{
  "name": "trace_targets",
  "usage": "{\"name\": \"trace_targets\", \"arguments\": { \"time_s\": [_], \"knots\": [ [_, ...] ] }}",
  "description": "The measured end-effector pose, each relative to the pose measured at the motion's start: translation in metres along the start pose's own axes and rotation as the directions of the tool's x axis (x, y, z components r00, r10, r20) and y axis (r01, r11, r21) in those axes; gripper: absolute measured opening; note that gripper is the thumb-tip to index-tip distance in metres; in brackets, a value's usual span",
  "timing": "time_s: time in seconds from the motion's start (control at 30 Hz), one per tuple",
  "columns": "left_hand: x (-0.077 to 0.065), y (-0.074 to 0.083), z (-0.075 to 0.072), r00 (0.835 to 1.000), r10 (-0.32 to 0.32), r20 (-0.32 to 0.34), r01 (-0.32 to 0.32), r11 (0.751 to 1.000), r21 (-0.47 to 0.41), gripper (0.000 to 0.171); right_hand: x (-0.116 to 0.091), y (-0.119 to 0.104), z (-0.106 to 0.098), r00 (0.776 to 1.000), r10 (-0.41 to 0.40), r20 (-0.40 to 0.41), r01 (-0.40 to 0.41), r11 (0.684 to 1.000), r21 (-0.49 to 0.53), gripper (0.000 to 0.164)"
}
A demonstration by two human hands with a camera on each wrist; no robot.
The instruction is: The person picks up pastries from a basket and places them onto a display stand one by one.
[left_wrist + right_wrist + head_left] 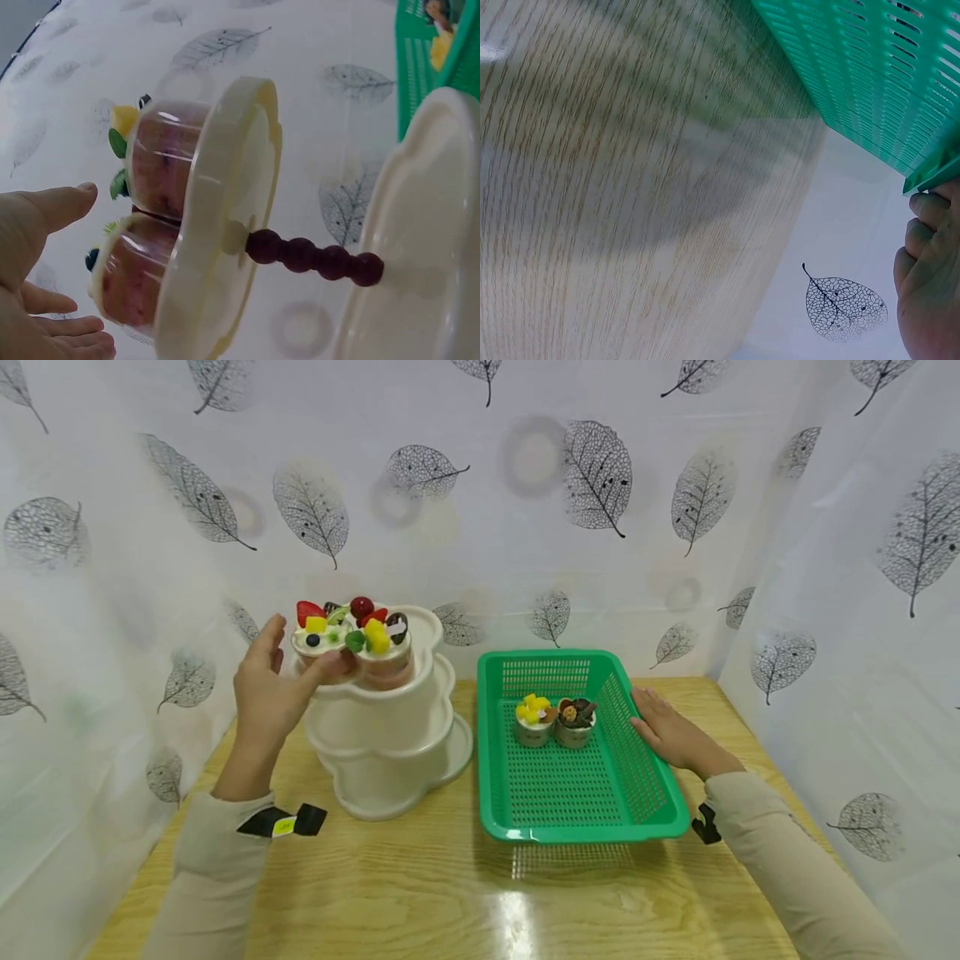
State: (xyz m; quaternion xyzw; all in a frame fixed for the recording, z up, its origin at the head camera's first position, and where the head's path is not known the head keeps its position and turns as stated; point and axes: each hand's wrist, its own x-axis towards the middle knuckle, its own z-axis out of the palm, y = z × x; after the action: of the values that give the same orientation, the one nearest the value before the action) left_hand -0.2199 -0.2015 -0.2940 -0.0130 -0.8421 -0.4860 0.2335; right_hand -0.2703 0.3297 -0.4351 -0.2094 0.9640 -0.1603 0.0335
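My left hand (270, 689) is at the left side of the white tiered stand's (375, 727) top tier, thumb and fingers spread. Beside it are clear dessert cups topped with cream and fruit: a left cup (324, 639) and a right cup (386, 660). In the left wrist view, a gap separates my left hand (45, 277) from the nearer cup (135, 281). My right hand (682, 735) holds the right rim of the green basket (585, 835), thumb over the edge. The right wrist view has its curled fingers (919, 238) at the rim.
Inside the basket stand two small dessert cups, one with yellow fruit (534, 727) and one with a dark chocolate-like topping (576, 731). The stand and basket sit side by side on a wooden table (420, 893). A leaf-print curtain (495, 552) surrounds the table's back and sides.
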Motion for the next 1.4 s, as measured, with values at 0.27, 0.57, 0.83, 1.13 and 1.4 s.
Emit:
{"name": "trace_targets", "arguments": {
  "time_s": [0.27,0.57,0.83,1.13,1.4],
  "knots": [
    [-0.007,0.055,0.009,0.967,0.253,-0.032,-0.255,0.965,-0.067,0.084,0.0,0.0,-0.001,1.0,0.008,0.011,-0.009,1.0,0.001,0.065],
    [-0.011,0.101,0.076,0.898,0.431,0.094,-0.419,0.9,-0.12,0.084,0.001,0.0,-0.003,1.0,0.009,0.016,-0.009,1.0,-0.013,0.064],
    [-0.012,0.097,0.153,0.879,0.408,0.248,-0.371,0.911,-0.183,0.088,0.0,0.001,-0.001,1.0,0.007,0.01,-0.007,1.0,-0.024,0.064],
    [-0.007,0.063,0.225,0.918,0.157,0.365,-0.12,0.985,-0.122,0.091,0.001,0.001,0.001,1.0,0.006,0.004,-0.006,1.0,-0.029,0.064],
    [-0.018,0.033,0.263,0.906,-0.109,0.41,0.156,0.984,-0.083,0.092,0.0,0.0,-0.001,1.0,-0.003,0.002,0.003,1.0,-0.007,0.064]
  ]
}}
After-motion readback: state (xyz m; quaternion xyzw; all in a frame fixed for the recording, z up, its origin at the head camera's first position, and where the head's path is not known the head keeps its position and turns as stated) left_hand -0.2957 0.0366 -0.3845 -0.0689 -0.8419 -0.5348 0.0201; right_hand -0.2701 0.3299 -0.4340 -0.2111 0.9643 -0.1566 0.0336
